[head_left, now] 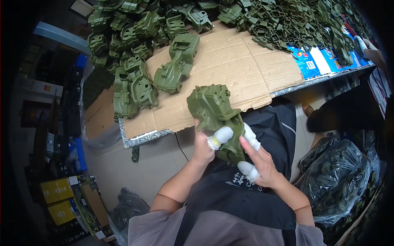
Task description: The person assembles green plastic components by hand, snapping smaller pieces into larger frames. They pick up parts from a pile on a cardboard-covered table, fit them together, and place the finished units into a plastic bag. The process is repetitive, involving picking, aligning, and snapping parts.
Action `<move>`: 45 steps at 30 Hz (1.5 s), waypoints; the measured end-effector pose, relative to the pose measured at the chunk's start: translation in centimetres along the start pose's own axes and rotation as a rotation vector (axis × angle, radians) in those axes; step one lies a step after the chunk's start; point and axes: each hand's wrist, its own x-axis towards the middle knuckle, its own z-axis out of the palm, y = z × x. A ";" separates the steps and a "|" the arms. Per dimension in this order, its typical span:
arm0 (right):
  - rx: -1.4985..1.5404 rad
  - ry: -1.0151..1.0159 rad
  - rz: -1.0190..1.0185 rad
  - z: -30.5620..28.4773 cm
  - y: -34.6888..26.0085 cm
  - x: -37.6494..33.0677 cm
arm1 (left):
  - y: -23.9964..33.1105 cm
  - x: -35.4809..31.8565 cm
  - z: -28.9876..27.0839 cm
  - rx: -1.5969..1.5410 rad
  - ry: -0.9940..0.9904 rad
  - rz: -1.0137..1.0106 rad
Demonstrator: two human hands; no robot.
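Green plastic part [209, 107]: at near edge of tabletop [130, 142]. Left grip [204, 144], right grip [263, 163]: both closed on part. I judge main risk drop to floor [127, 168], if white fingertip wraps [222, 135] slip or tabletop edge catches part.

The held part [209, 106] is plain olive green, like the piled parts [143, 26] toward the far edge of the tabletop [143, 140]. White coverings [223, 134] show on some fingers [248, 148], one banded yellow. The cardboard [234, 61] is tan; the tabletop's near edge is speckled grey, with bright blue printed sheets [305, 69] toward its right end. The apron [269, 207] is black with white markings, the sleeves [147, 227] grey-purple.
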 end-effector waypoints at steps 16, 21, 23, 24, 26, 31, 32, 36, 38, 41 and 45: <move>-0.020 0.094 0.201 -0.3 -0.7 -2.3 | -3.5 -2.1 -0.2 0.011 -0.060 -0.034; -0.043 0.026 0.245 0.1 -0.7 -2.0 | -3.7 -2.4 0.1 0.031 0.006 0.059; 0.471 0.083 0.254 0.5 1.1 -2.9 | -4.0 -2.2 -0.6 0.051 -0.014 0.054; 0.727 0.111 0.258 0.5 1.4 -3.1 | -4.4 -2.2 -0.9 0.002 0.029 0.002; 1.055 0.187 0.510 0.7 0.7 -3.3 | -4.7 -2.5 -1.2 -0.027 0.052 -0.080; 0.839 0.151 0.491 -1.9 2.5 -4.9 | -2.6 -2.8 1.3 0.307 0.100 0.440; 0.605 0.086 0.490 -3.6 2.5 -5.3 | -1.4 -2.6 1.7 0.433 0.151 0.657; 0.050 -0.125 0.470 -5.4 1.7 -6.1 | 5.5 -4.0 6.3 1.594 -0.635 0.607; -0.015 -0.213 0.399 -5.2 1.0 -6.0 | 2.9 -2.9 6.6 1.600 -0.943 0.405; -0.178 -0.229 0.269 -3.4 3.3 -8.4 | -1.1 -2.2 3.8 1.518 -1.071 0.083; 0.001 -0.263 0.454 -2.6 4.4 -8.6 | -2.3 -2.0 2.6 1.509 -1.101 -0.003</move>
